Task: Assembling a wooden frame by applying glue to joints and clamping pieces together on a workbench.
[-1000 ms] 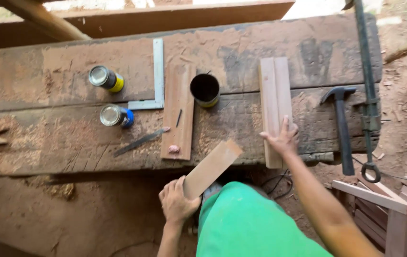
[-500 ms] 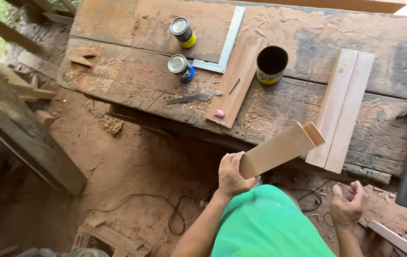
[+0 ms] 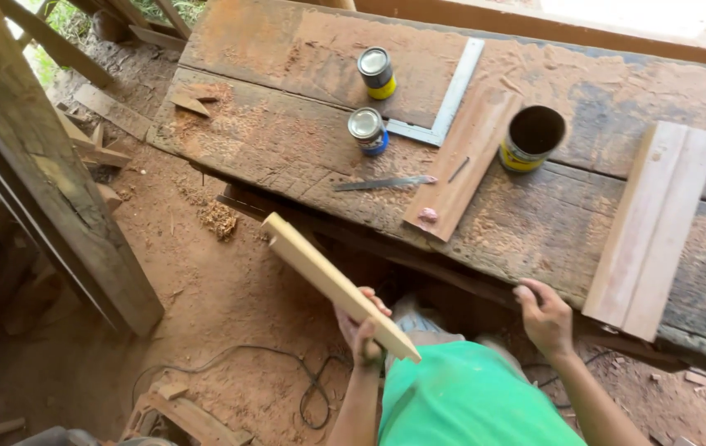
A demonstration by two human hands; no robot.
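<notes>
Fingers of the left hand are closed round the near end of a pale slat, which is held in the air off the desk's front edge, its far end pointing up and away toward the left. Right hand holds nothing; its fingers are loosely curled and rest at the desk front edge, though whether they grip the edge I cannot quite tell.

By the look of it, the step in hand is carrying the slat clear of the desk. Any next move calls for a firm hold on that one gripped end, since the long free end would swing.

On the desk beyond lie a reddish board with a blade beside it, a steel square, two shut tins, an open can, and two paired boards at the front right.
</notes>
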